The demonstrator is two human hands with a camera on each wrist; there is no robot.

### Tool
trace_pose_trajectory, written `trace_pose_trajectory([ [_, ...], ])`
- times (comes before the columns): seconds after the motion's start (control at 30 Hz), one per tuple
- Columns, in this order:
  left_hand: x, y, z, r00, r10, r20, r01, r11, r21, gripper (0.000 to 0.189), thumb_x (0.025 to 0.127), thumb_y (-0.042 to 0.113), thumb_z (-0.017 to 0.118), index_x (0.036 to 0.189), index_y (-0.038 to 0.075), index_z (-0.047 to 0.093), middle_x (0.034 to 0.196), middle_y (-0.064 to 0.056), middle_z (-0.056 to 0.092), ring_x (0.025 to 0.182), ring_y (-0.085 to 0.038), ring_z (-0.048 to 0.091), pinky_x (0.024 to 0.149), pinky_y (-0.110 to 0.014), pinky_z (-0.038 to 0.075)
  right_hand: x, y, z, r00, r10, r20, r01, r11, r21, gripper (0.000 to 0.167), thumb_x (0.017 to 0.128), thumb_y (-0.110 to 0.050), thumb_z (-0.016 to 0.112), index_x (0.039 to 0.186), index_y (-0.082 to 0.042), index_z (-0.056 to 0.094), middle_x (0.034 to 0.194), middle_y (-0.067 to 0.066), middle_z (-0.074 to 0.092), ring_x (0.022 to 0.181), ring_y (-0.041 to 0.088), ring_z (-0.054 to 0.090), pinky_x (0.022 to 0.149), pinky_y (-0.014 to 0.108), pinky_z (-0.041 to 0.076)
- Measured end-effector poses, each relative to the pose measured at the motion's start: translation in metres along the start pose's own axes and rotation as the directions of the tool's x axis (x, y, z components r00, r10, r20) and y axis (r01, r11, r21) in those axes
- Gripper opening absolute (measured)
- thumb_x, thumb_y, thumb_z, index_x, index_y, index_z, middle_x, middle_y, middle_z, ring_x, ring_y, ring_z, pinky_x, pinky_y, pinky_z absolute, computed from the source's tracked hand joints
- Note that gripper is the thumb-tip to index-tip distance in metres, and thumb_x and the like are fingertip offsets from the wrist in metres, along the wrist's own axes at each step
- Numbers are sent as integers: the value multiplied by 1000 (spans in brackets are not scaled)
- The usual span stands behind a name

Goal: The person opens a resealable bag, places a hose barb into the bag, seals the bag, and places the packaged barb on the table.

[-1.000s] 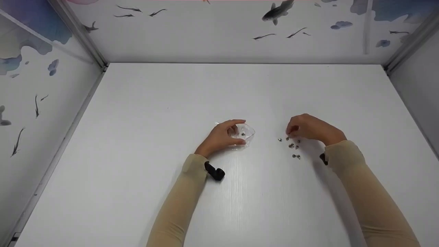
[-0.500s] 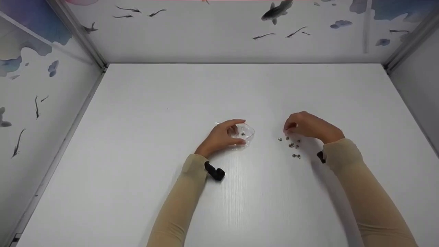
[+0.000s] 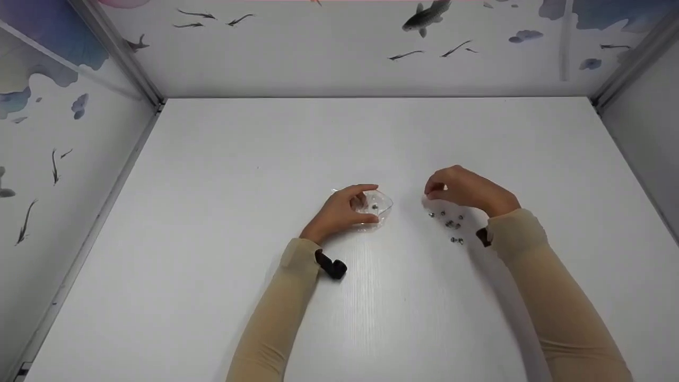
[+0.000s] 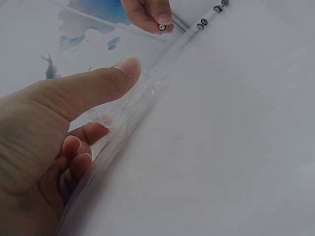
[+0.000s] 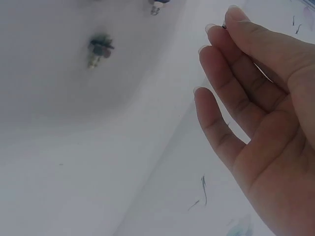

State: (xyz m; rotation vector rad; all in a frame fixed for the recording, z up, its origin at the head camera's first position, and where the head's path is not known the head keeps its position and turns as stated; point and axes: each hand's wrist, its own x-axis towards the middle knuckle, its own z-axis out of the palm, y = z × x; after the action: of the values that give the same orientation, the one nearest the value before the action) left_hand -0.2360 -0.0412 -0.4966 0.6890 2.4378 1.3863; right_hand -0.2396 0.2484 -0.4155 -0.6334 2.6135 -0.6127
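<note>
My left hand curls around a small clear plastic bag on the white table, thumb and index finger spread along its two sides. A single small screw shows inside the bag. To the right, my right hand is raised over the table and pinches another small screw between thumb and fingertips. Its round head faces the left wrist camera. Below that hand lie several loose metal screws, one of them a blurred screw in the right wrist view.
The white table runs back to a panel printed with fish. A similar printed panel stands along the left side, and a plain grey panel along the right.
My right hand has lifted and moved left, away from the loose screws, carrying the pinched screw. The left hand and the bag have stayed in place.
</note>
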Motion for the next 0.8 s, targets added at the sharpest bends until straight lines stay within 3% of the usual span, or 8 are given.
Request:
trace_pose_trajectory([
  [0.33, 1, 0, 0, 1000, -11, -3, 11, 1000, 5, 70, 74, 33, 83, 137, 23, 55, 103, 0, 60, 92, -14, 51, 87, -31, 43, 15, -21, 1, 991, -125, -44, 125, 992, -13, 16, 89, -6, 67, 104, -4, 72, 100, 7, 71, 86, 19, 62, 78, 35, 52],
  [0.53, 0, 0, 0, 1000, -7, -7, 7, 1000, 5, 69, 74, 32, 84, 136, 23, 55, 101, 0, 60, 91, -13, 51, 86, -30, 43, 24, -32, 6, 988, -148, -51, 147, 989, -18, 17, 89, -6, 67, 105, -3, 72, 101, 9, 71, 88, 21, 64, 80, 38, 54],
  [0.8, 0, 0, 0, 1000, -3, -2, 3, 1000, -8, 69, 75, 33, 83, 137, 23, 54, 102, 1, 60, 90, -12, 50, 82, -29, 42, 33, -46, 15, 962, -260, -83, 260, 966, -13, 16, 88, -4, 68, 103, -1, 72, 100, 10, 71, 88, 20, 65, 79, 37, 53],
])
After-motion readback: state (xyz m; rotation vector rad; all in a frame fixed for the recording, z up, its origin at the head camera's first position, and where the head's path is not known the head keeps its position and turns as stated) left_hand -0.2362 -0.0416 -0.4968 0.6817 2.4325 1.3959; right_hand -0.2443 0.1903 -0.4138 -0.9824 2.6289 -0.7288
